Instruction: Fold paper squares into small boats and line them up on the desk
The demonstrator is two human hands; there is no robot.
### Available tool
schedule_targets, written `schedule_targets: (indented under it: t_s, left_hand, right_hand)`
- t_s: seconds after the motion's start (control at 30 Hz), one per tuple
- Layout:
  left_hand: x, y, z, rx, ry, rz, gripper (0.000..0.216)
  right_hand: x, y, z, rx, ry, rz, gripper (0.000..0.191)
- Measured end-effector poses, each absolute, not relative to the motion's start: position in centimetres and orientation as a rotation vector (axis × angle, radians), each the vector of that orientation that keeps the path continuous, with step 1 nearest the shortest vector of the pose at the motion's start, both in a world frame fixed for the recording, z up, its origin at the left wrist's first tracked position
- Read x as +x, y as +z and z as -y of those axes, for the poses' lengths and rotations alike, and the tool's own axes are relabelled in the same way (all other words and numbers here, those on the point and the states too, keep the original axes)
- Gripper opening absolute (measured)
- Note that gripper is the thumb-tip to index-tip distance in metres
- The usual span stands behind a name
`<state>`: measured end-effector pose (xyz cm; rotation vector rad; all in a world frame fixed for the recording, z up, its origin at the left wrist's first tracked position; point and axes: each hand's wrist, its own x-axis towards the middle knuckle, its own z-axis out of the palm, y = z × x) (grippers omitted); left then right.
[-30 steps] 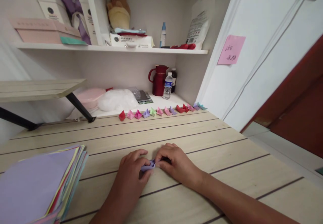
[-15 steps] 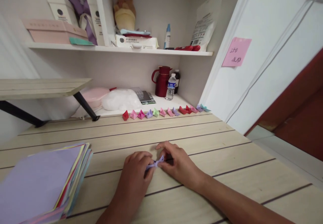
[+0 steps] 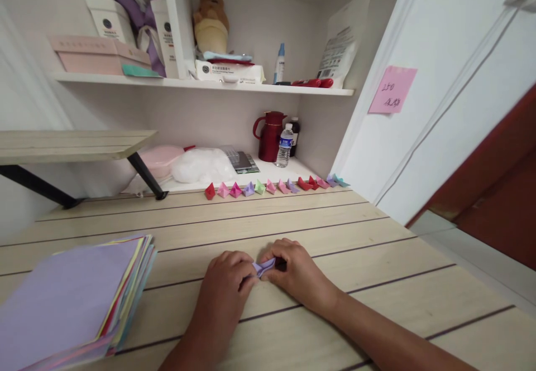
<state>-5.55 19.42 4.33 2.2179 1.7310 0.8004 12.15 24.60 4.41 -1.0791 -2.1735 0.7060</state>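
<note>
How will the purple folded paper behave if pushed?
The purple folded paper, pinched between left hand and right hand, is probably light, being small and thin. Its layered folds likely add some stiffness, but those thin edges may crease.

Looks like a home, and here's why: a pale wood-grain desk (image 3: 285,337) fills six o'clock, running up to white built-in shelving (image 3: 293,88) at twelve. Up at eleven, there's a brown-and-cream plush toy (image 3: 211,35)! At ten, a white pump-top plastic bottle (image 3: 113,24); just above centre, a dark-red handled jug (image 3: 270,138); at two, a handwritten square pink paper note (image 3: 393,90).
</note>
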Motion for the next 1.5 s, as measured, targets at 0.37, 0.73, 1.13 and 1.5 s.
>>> schedule_targets:
  t_s: [0.37,0.73,1.13,1.5]
  left_hand:
    - [-5.5,4.3,-19.4,2.226,0.937,-1.704,0.021]
    - [-5.5,4.3,-19.3,2.228,1.037,-1.630,0.017]
    - [-5.1,3.8,-19.3,2.150,1.280,-1.690,0.040]
    - [-4.2,4.3,-19.0,2.062,1.327,-1.626,0.019]
  right_hand:
    - [12.5,5.0,-24.1,-1.020,0.758,2.104,0.025]
    - [12.7,5.0,-23.7,-0.885,0.918,1.994,0.022]
    - [12.8,5.0,-23.6,-0.890,0.981,1.947,0.016]
    - [13.0,4.6,-24.2,-0.841,0.964,1.926,0.013]
